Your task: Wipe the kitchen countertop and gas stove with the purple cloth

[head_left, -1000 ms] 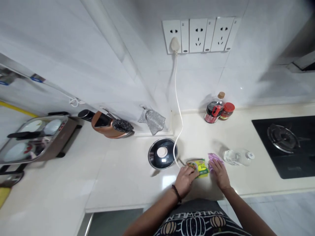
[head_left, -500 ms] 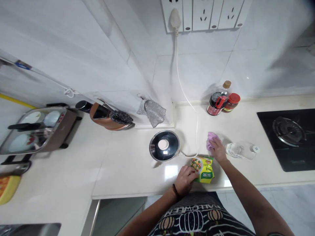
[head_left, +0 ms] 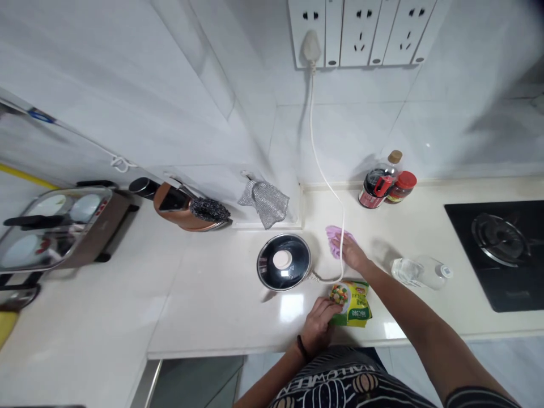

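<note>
My right hand (head_left: 353, 254) presses a crumpled purple cloth (head_left: 334, 242) on the countertop, right of the electric pot and behind the food packet. The white power cord passes across the cloth and the fingertips. By the counter's front edge, my left hand (head_left: 319, 322) has its fingers closed on the left side of a yellow and green food packet (head_left: 355, 306) printed with a picture of diced vegetables. The electric pot (head_left: 272, 271), with a dark glass lid and pale knob, stands left of both hands. A clear plastic bottle (head_left: 429, 272) lies on its side beyond my right forearm.
A white cord (head_left: 315, 141) runs from the wall sockets (head_left: 361, 34) down to the pot. A dark sauce bottle (head_left: 374, 187) and red-lidded jar (head_left: 402, 187) stand against the wall. A gas hob (head_left: 501, 249) is at right; a brown electric pan (head_left: 91, 226) is at left.
My right hand has slid left with the purple cloth, reaching the cord. My left hand stays on the food packet. The whole view has shifted slightly.
</note>
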The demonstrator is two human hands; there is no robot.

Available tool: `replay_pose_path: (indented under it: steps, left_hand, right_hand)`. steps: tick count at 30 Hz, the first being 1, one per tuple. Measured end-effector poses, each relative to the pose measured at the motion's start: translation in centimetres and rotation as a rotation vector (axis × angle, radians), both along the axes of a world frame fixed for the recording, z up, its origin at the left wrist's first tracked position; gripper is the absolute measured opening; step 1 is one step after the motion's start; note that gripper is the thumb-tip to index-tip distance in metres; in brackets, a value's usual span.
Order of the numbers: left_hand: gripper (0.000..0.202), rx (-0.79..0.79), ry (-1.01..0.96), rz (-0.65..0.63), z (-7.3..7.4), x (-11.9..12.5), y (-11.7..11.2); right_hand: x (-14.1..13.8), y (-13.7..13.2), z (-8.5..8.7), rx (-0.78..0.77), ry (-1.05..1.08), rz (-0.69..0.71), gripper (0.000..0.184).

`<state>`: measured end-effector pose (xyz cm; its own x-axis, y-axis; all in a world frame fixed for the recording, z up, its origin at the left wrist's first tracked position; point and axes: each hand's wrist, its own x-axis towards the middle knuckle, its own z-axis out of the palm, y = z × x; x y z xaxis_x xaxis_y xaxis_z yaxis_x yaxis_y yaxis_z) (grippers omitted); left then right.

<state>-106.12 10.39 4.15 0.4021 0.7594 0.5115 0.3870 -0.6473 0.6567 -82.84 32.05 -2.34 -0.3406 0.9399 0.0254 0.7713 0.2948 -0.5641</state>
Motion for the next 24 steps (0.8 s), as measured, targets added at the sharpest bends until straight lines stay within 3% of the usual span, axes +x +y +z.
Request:
replay_pose_path:
  steps: [2,6,8,10,12,16,20,24]
  left_hand:
    - [0.037,-0.023,-0.006,0.016,0.1,0.1,0.4]
    - [0.046,-0.099,0.025,0.038,0.2,0.3,1.2]
    - [0.054,-0.159,0.031,0.037,0.3,0.4,1.7]
    - [0.062,-0.246,0.036,0.047,0.4,0.5,2.2]
    - [0.067,-0.331,0.041,0.076,0.5,0.5,2.6]
    - [0.072,-0.437,0.084,0.102,0.8,-0.2,3.3]
    - [0.079,-0.463,0.117,0.066,1.1,-1.6,3.8]
    - [0.079,-0.408,0.126,0.054,1.5,-2.5,4.3]
  right_hand:
    - [1.6,0.2,-0.1,-0.02,-0.064,-0.092,0.054]
    - [5.9,4.0,0.3,-0.023,-0.156,-0.367,0.064]
    - [6.7,5.2,0.4,-0.019,-0.174,-0.412,0.066]
    - [6.4,4.8,0.3,-0.015,-0.186,-0.383,0.065]
    - [5.6,2.5,0.1,-0.01,-0.196,-0.316,0.063]
    - [5.1,-5.2,-1.3,0.003,-0.202,-0.224,0.06]
    - [7.0,-12.9,-3.8,0.11,-0.159,-0.184,0.057]
    - [9.0,-19.4,-6.6,0.194,-0.15,-0.263,0.06]
